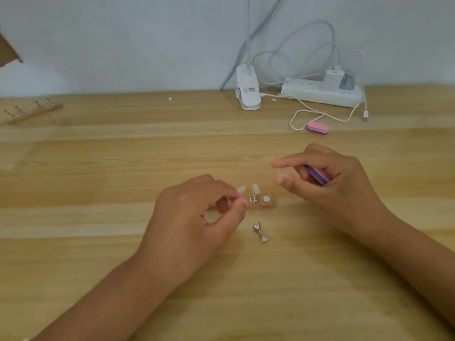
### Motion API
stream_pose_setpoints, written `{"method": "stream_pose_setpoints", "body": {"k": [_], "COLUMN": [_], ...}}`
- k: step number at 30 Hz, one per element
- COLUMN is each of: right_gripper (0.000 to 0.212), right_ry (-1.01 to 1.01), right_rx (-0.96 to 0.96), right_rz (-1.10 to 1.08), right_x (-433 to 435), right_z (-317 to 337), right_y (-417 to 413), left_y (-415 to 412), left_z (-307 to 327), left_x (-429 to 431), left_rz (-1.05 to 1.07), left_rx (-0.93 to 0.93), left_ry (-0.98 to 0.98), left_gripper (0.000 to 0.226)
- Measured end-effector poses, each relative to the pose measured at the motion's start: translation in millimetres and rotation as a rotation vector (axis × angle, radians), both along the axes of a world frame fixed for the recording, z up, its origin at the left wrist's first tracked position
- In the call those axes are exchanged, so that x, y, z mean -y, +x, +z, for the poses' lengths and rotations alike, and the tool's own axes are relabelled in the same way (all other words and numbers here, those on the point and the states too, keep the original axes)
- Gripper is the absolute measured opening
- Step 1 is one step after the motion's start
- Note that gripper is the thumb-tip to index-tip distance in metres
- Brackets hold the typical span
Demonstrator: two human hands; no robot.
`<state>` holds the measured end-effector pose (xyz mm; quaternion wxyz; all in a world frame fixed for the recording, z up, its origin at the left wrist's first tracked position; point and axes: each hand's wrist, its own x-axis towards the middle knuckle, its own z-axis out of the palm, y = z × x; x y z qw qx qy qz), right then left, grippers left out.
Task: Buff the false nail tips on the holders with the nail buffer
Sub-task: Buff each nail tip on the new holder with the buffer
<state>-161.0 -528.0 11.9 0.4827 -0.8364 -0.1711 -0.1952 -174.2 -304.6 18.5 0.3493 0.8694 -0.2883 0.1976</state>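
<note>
A small wooden base [267, 205] lies in the middle of the table with a metal holder [253, 198] standing on it, topped by a white nail tip [256, 188]. My left hand [197, 217] pinches a second holder at the base's left end; its white nail tip [241, 189] shows above my fingers. A bare round magnet spot [266, 199] sits on the base's right end. My right hand [330, 183] hovers right of the base and grips a purple-pink nail buffer [317, 175], with forefinger and thumb stretched out. One empty metal holder [260, 232] lies flat on the table.
A second pink-purple buffer [318, 127] lies further back on the right, beside a white cable [320, 114]. A white clip lamp base [247, 89] and power strip [320, 93] stand at the wall. Another wooden strip with several holders [32, 110] lies far left.
</note>
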Motion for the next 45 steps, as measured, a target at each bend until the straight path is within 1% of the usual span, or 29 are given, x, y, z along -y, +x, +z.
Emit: {"method": "stream_pose_setpoints", "body": {"k": [3,5,6,10,13,17,19,20,21,23,25,27,30,33,37,40,45], "right_gripper": [0.023,0.023,0.023,0.024,0.024,0.024,0.024,0.024,0.024,0.025,0.025,0.026,0.031,0.033,0.031,0.027,0.023], "right_ry": [-0.032,-0.051,-0.064,-0.090,-0.091,-0.079,-0.048,-0.024,0.000,0.035,0.055,0.050,0.049,0.045,0.064,0.081,0.161], "right_rx": [0.010,0.007,0.006,0.008,-0.005,-0.029,-0.046,-0.050,-0.048,-0.027,-0.005,0.013,0.024,0.023,0.036,0.052,-0.003], "right_rz": [0.014,0.026,0.032,0.048,0.051,0.061,0.092,0.113,0.136,0.178,0.206,0.213,0.196,0.196,0.177,0.127,0.110], "right_x": [-1.0,-1.8,-2.4,-3.9,-3.6,-3.6,-4.3,-4.9,-5.6,-7.9,-11.9,-15.8,-19.4,-20.3,-20.6,-22.8,-28.5], "right_z": [-2.6,-4.4,-5.0,-5.3,-4.5,-2.7,-1.4,-0.6,0.5,2.6,4.0,4.0,3.1,3.1,2.7,2.8,3.7], "right_y": [0.6,0.2,0.1,-0.3,-1.0,-2.2,-3.5,-4.7,-6.1,-9.4,-13.4,-17.3,-20.2,-20.7,-21.2,-22.2,-26.7], "left_y": [-4.8,-5.3,-4.8,-6.6,-8.1,-5.2,-6.3,-7.0,-7.5,-6.1,-5.6,-4.7,-3.1,-1.9,-1.8,-1.9,-1.2], "left_z": [-5.1,-7.4,-7.2,-3.6,-2.2,-5.5,-6.4,-5.2,-4.1,-3.6,-2.9,-4.1,-6.0,-5.8,-5.2,-4.0,-4.5], "left_x": [4.4,7.1,8.1,12.1,12.8,12.0,12.2,12.5,12.8,13.1,13.5,13.8,13.1,12.7,12.4,12.4,12.4], "left_rz": [-0.114,-0.151,-0.162,-0.190,-0.228,-0.211,-0.178,-0.145,-0.115,-0.092,-0.062,-0.091,-0.134,-0.182,-0.215,-0.192,-0.160], "left_rx": [0.009,0.044,0.056,0.112,0.113,0.159,0.137,0.083,0.012,-0.103,-0.203,-0.318,-0.437,-0.529,-0.554,-0.560,-0.539], "left_ry": [0.207,0.369,0.426,0.539,0.550,0.569,0.505,0.405,0.268,0.018,-0.154,-0.279,-0.384,-0.486,-0.516,-0.527,-0.531], "left_gripper": [0.023,0.040,0.044,0.038,0.033,0.024,0.011,0.007,0.011,0.004,0.013,0.018,0.018,0.010,0.006,0.004,0.005]}}
